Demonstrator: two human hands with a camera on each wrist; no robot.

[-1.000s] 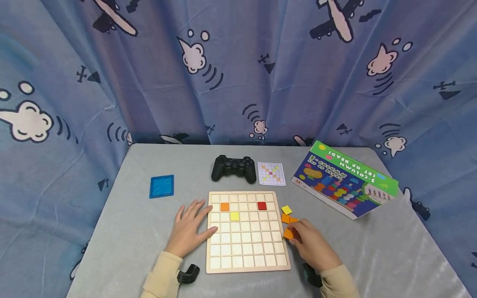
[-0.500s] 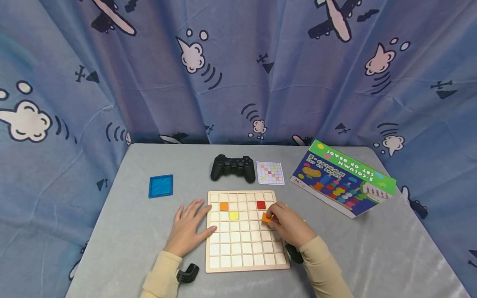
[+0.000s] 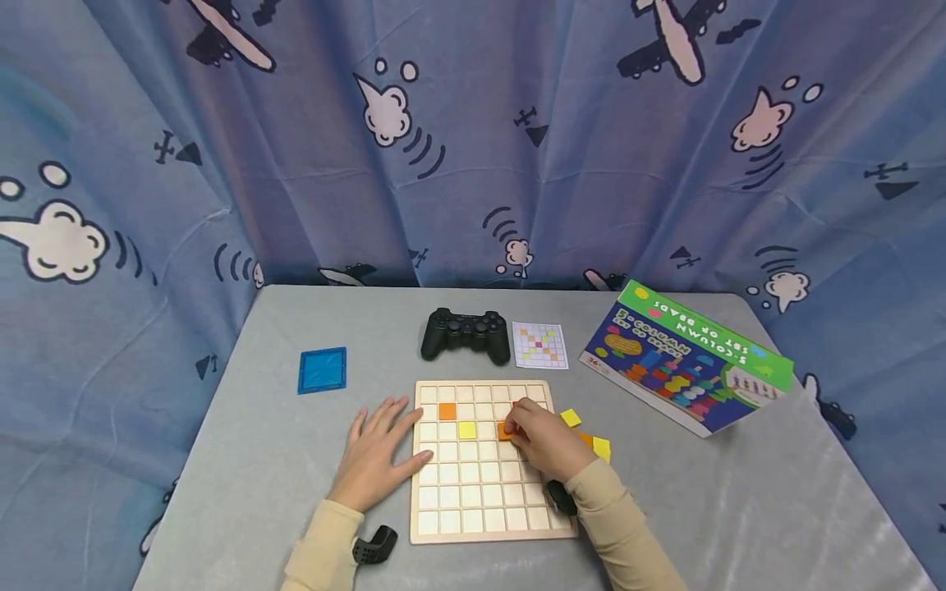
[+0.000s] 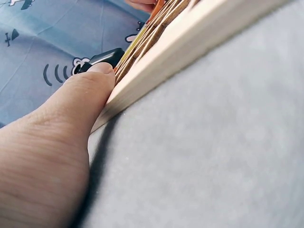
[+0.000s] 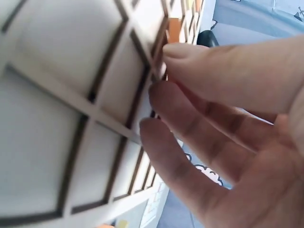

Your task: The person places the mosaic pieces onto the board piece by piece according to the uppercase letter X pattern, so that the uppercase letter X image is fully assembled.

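Note:
A wooden grid board lies on the grey table. An orange tile and a yellow tile sit in cells near its upper left. My right hand is over the board's upper right part and pinches another orange tile low over a cell; a red tile behind it is mostly hidden. My left hand lies flat on the table, fingers against the board's left edge. In the left wrist view the thumb presses that edge. The right wrist view shows curled fingers close over the grid.
Loose yellow tiles and an orange one lie right of the board. Behind it are a black game controller, a pattern card, a colourful box at the right and a blue square at the left. A curtain encloses the table.
My right hand picked an orange tile from the loose pile right of the board and carried it left over the grid. The left hand stayed put.

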